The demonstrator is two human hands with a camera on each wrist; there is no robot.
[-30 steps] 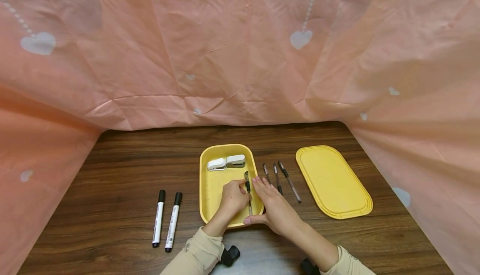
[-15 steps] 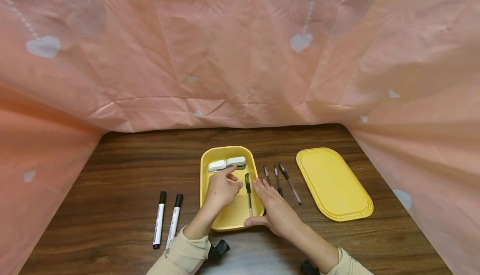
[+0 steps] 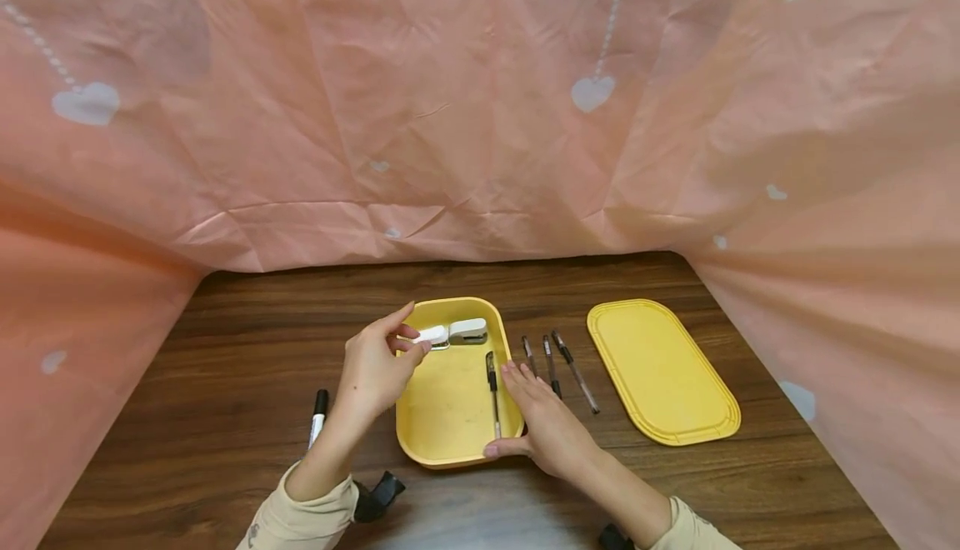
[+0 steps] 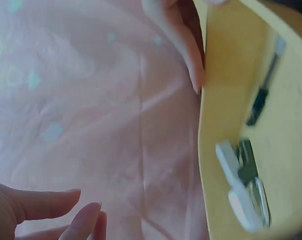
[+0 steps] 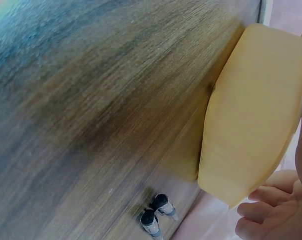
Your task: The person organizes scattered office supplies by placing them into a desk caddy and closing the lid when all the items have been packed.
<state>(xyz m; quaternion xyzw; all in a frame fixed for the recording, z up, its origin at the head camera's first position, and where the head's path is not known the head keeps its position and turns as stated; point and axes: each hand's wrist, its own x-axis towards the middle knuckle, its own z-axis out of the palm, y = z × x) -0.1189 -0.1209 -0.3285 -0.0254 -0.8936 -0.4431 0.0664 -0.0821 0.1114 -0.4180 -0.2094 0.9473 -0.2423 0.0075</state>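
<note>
My left hand [image 3: 372, 371] hovers at the left rim of a yellow plastic box [image 3: 435, 450], fingertips held near each other with nothing between them. In the left wrist view, those fingers [image 4: 46, 204] show a small gap. Around the near right corner of the box lies my right hand [image 3: 553, 425], its fingers straight along the outer side and its thumb on the front rim. Inside the box, a black-gripped gel pen [image 3: 492, 383] lies lengthwise along the right wall. Two white staplers, a left one [image 3: 432, 336] and a right one [image 3: 468, 329], sit end to end at the back.
Three gel pens lie right of the box, the outermost pen [image 3: 576, 373] slanting. Farther right is the flat yellow lid [image 3: 663, 371]. A black-capped marker [image 3: 318, 417] shows partly behind the left forearm. A pink curtain [image 3: 480, 117] encloses the table's back and sides.
My left hand has let go of the gel pen in the box and moved left and up to the left rim. The right hand has stayed at the box corner.
</note>
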